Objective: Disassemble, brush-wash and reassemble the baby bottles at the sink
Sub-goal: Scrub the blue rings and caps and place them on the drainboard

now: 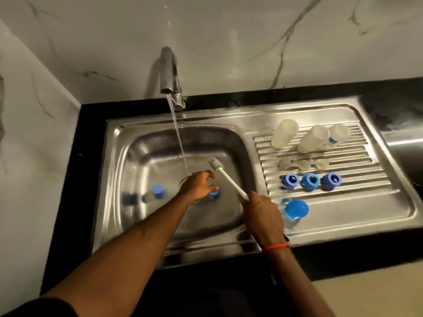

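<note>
Dim marble kitchen corner
Pale veined marble walls (229, 30) are meeting in a corner at the left, a black tabletop (91, 133) is running beneath them, and beige floor (366, 294) is showing at the lower right.

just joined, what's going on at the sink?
A person is mid-wash with the tap running. The right hand holds the white brush, head raised over the basin. The left hand curls over a blue-topped bottle by the drain; a firm grip can't be confirmed. A second bottle stands further left. On the drainboard sit three clear bottle bodies, three teats, three blue rings and blue caps.
</note>
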Demonstrator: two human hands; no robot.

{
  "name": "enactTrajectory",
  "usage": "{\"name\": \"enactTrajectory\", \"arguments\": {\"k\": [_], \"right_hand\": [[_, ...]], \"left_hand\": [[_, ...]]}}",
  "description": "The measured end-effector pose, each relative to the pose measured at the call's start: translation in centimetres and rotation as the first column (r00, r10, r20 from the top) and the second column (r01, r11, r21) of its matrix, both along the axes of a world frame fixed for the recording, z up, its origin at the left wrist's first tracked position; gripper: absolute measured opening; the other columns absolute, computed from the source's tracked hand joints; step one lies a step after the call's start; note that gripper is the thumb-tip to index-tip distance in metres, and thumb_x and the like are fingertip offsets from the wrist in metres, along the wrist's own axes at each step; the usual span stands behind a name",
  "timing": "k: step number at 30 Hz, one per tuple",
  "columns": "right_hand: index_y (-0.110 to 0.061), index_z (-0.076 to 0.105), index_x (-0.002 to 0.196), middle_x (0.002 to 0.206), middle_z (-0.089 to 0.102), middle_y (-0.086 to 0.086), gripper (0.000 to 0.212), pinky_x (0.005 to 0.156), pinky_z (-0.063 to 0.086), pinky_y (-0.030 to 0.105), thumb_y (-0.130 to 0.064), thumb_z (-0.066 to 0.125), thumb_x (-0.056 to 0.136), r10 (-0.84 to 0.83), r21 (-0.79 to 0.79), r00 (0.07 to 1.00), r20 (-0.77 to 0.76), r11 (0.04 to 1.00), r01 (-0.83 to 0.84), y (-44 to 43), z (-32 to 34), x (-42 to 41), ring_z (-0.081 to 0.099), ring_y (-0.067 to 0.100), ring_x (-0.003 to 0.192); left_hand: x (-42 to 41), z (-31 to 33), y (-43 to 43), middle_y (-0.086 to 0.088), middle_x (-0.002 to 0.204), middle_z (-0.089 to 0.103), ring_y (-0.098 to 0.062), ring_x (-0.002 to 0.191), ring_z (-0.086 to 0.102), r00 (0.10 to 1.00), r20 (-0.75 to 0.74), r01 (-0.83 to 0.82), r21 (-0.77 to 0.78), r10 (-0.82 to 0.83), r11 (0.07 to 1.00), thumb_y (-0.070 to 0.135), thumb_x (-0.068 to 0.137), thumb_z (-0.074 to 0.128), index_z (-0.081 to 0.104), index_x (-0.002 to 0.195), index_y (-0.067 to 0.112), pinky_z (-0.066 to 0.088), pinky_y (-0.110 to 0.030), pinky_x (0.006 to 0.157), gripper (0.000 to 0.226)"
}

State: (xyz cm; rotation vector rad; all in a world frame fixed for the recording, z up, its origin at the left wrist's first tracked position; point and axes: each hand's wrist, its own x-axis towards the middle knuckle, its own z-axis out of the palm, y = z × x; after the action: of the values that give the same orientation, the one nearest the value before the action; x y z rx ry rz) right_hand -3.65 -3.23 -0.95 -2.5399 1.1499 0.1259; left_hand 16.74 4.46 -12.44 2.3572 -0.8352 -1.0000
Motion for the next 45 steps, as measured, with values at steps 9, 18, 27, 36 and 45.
{"name": "enactTrajectory", "arguments": {"k": [9,18,27,36,45], "right_hand": [[-0.017,0.06,0.103,0.091,0.065,0.005,0.028,0.065,0.049,0.032,-0.042,0.048,0.102,0.044,-0.003,0.999,-0.012,0.999,-0.044,-1.8,-0.6,2.6,0.062,0.021,0.076],[-0.017,0.062,0.107,0.086,0.063,0.003,0.029,0.061,0.04,0.027,-0.043,0.05,0.101,0.065,-0.014,0.997,-0.038,0.998,-0.065,-2.6,-0.6,3.5,0.052,0.016,0.068],[-0.022,0.064,0.11,0.088,0.064,0.0,0.029,0.06,0.029,0.02,-0.046,0.051,0.1,0.127,-0.065,0.99,0.055,0.99,-0.124,-2.7,1.6,2.7,0.048,0.012,0.068],[-0.024,0.069,0.104,0.075,0.063,0.001,0.02,0.056,0.03,0.023,-0.04,0.065,0.093,0.226,-0.223,0.955,0.19,0.958,-0.183,-1.7,3.1,4.1,0.054,0.016,0.06],[-0.017,0.07,0.105,0.085,0.065,0.008,0.035,0.058,0.051,0.035,-0.022,0.086,0.074,0.378,-0.522,0.91,0.17,0.818,-0.242,-1.9,3.7,7.0,0.061,0.027,0.075]], "left_hand": [[-0.1,-2.7,-1.4,0.007,0.107,0.064,-0.016,0.092,0.062,0.999,0.018,0.04,0.107,-0.042,0.994,0.033,0.079,0.08,0.069,0.113,0.029,0.052,-0.026,0.074,0.035],[-1.1,-4.3,-0.9,-0.003,0.115,0.068,-0.021,0.105,0.064,0.999,0.023,0.047,-0.02,-0.046,0.999,0.025,0.077,0.081,0.07,0.118,0.021,0.05,-0.026,0.088,0.042],[4.2,0.7,-0.6,-0.011,0.098,0.068,-0.02,0.06,0.061,0.41,-0.601,-0.903,-0.161,0.686,0.398,0.022,0.094,0.061,0.066,0.104,0.021,0.046,-0.023,0.047,0.01],[8.9,5.9,-0.5,-0.002,0.078,0.062,-0.009,0.048,0.036,0.451,-0.69,-0.873,-0.208,0.566,0.441,0.041,0.092,0.054,0.075,0.099,0.022,0.028,-0.019,0.045,0.029],[8.5,7.2,0.0,-0.01,0.073,0.066,-0.013,0.049,0.046,0.584,-0.635,-0.795,-0.321,0.506,0.515,0.05,0.095,0.059,0.076,0.1,0.015,0.039,-0.022,0.048,0.039]]}}
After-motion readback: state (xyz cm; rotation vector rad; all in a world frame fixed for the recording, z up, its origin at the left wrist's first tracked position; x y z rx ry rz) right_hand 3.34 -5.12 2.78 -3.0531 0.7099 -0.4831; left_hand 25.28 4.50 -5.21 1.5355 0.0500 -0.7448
